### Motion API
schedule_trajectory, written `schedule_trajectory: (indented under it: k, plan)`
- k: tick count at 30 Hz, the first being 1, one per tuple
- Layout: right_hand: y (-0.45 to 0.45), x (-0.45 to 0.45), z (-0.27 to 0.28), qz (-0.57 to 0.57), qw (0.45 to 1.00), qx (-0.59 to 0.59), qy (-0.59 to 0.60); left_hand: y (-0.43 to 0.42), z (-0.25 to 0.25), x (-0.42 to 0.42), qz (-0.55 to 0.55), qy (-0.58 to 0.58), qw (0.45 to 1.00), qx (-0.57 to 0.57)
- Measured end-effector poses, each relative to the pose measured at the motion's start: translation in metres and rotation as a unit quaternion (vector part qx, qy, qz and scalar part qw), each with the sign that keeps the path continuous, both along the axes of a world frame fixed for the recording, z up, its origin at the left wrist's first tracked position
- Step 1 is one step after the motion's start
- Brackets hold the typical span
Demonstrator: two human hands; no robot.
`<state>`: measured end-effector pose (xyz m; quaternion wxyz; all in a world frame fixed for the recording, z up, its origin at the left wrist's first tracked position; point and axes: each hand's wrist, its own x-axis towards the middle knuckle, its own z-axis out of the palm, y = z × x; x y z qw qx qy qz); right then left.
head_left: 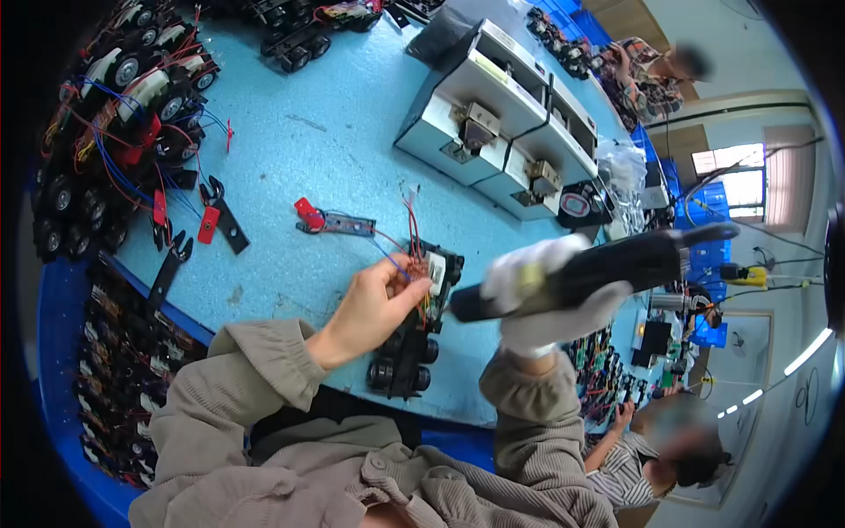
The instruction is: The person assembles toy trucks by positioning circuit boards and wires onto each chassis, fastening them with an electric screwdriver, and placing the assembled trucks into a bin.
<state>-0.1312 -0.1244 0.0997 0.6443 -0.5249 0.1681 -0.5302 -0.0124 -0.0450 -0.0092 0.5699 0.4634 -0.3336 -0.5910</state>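
Note:
A black toy vehicle chassis (405, 356) with wheels lies on the blue table in front of me. My left hand (370, 304), bare, rests at its upper part, with thumb and fingers pinched on a small circuit board (420, 267) with red and blue wires. A white block (437, 271) sits beside the fingertips. In my right hand (563, 304), which wears a white glove, is a black electric screwdriver (629, 264), held nearly level above the table right of the chassis. Blue wires run from the board to a dark strip with a red piece (310, 216).
Many wheeled chassis (128, 106) are heaped at the left, and more fill a blue crate (62, 352) below. White metal boxes (510, 114) stand at the back. Loose dark clips (231, 224) lie on the left. Two people (651, 79) (642, 458) sit along the table to the right.

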Motion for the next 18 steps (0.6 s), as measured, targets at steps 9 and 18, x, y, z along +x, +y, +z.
schedule_trajectory:
  k: [9, 18]
  plan:
    - [-0.165, 0.059, 0.016, -0.041, 0.983, -0.156, 0.088, -0.003, 0.009, 0.007, 0.066, -0.260, 0.949, -0.166]
    - [-0.122, 0.046, -0.007, -0.002, 0.977, -0.207, -0.055, -0.001, 0.006, 0.008, -0.046, 0.077, 0.996, -0.008]
